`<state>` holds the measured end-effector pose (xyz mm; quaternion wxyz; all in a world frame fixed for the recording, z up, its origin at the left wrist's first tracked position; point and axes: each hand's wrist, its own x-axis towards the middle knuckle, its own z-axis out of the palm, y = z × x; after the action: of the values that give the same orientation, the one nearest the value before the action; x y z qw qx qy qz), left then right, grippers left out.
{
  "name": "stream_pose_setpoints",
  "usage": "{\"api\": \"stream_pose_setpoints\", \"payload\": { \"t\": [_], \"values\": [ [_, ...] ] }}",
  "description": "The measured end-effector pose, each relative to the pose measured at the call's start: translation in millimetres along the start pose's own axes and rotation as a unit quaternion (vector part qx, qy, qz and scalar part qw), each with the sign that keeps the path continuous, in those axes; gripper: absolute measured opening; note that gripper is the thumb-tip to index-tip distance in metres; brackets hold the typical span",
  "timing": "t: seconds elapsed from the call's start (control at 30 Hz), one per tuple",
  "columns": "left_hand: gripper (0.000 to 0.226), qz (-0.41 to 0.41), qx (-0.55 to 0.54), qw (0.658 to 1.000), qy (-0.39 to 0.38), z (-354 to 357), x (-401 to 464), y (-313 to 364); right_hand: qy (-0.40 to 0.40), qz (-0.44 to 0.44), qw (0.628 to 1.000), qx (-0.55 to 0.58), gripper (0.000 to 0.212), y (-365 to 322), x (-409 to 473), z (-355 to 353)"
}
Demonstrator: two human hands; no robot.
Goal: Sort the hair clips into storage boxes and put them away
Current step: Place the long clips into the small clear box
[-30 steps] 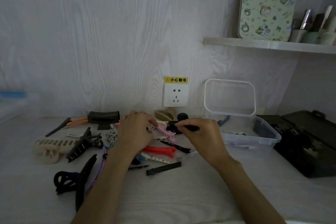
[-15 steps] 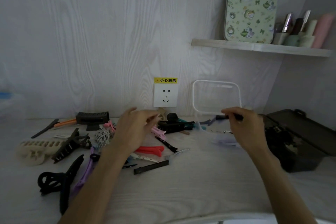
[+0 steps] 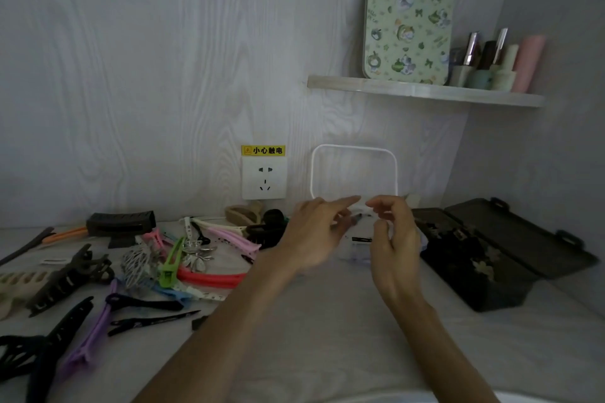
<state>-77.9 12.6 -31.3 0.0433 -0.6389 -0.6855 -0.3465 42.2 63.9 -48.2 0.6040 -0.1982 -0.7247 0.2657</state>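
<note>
Head view looks down on a pale table (image 3: 311, 337) with both bare forearms reaching forward to the far middle. Left hand (image 3: 316, 234) is tilted, fingers spread and apart, forefinger stretched right, holding nothing that can be seen. Right hand (image 3: 394, 232) is just beside it, fingers loosely curled and apart, thumb and forefinger near each other; whether they pinch anything cannot be told. Both hands hover over a clear storage box (image 3: 357, 247), which they largely hide; a small dark clip (image 3: 361, 239) lies inside it. The box's clear lid (image 3: 353, 170) stands upright against the far wall.

A yellow label (image 3: 263, 150) above the white wall socket (image 3: 264, 178) reads "小心触电".

Loose hair clips fill the left side: a green clip (image 3: 170, 260), a red clip (image 3: 212, 279), a purple clip (image 3: 90, 329), a pink clip (image 3: 234, 237) and black claw clips (image 3: 70, 275). A dark open case (image 3: 491, 252) sits to the right. A shelf (image 3: 425, 91) on the far right wall carries a patterned green tin (image 3: 407, 16) and small bottles (image 3: 497, 65).
</note>
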Motion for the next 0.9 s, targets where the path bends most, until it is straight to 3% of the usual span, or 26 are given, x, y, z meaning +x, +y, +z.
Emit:
{"api": "stream_pose_setpoints", "payload": {
  "t": [0.1,0.23,0.3,0.37,0.43,0.5,0.6,0.7,0.9],
  "values": [
    [0.038,-0.011,-0.058,0.998,0.035,-2,-4,-8,0.032,-0.039,0.998,-0.037,0.024,1,-3,-3],
    [0.025,-0.106,-0.006,0.988,0.113,-44,-22,-43,0.003,-0.114,0.990,-0.080,0.012,-4,-4,-3],
    [0.023,-0.153,0.043,0.985,0.075,-58,-34,-57,-0.064,-0.142,0.984,-0.091,0.010,-8,-9,-2],
    [0.031,-0.191,0.084,0.977,0.032,-85,-63,-80,-0.194,-0.144,0.968,-0.068,0.013,-32,-25,36],
    [0.036,-0.201,0.071,0.977,0.000,-87,-65,-85,-0.320,-0.102,0.935,-0.116,0.021,-38,-33,56],
    [0.037,-0.197,0.075,0.977,-0.025,-82,-65,-84,-0.379,-0.044,0.902,-0.204,0.034,-33,-36,71],
    [0.034,-0.184,0.098,0.977,-0.032,-80,-70,-94,-0.384,0.010,0.889,-0.248,0.039,-25,-39,77],
    [0.025,-0.171,0.126,0.977,-0.030,-81,-71,-99,-0.372,0.014,0.899,-0.233,0.026,-25,-38,67],
    [0.024,-0.133,0.112,0.984,0.035,-84,-71,-106,-0.320,-0.078,0.924,-0.192,0.019,-35,-41,60]
  ]
}}
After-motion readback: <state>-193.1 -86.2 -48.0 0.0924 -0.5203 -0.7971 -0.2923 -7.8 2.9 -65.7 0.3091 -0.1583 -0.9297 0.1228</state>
